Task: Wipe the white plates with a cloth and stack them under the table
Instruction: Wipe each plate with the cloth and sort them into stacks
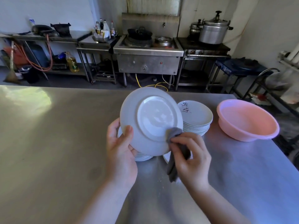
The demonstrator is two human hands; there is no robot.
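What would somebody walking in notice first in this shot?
Dead centre, the left hand holds a white plate tilted up with its underside to the camera, while the right hand presses a grey cloth to its lower rim. Just behind sits a stack of plates with dark writing on top, and a pink basin stands at the table's right edge.

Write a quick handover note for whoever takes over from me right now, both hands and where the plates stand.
Left hand grips the white plate by its rim, tilted up, underside facing you.
Right hand pinches the grey cloth against the plate's lower edge.
One plate stack sits beside the pink basin; a lower stack lies behind the held plate.
Done: wiping is under way. Left: finish this plate and the others, then stack them under the table.
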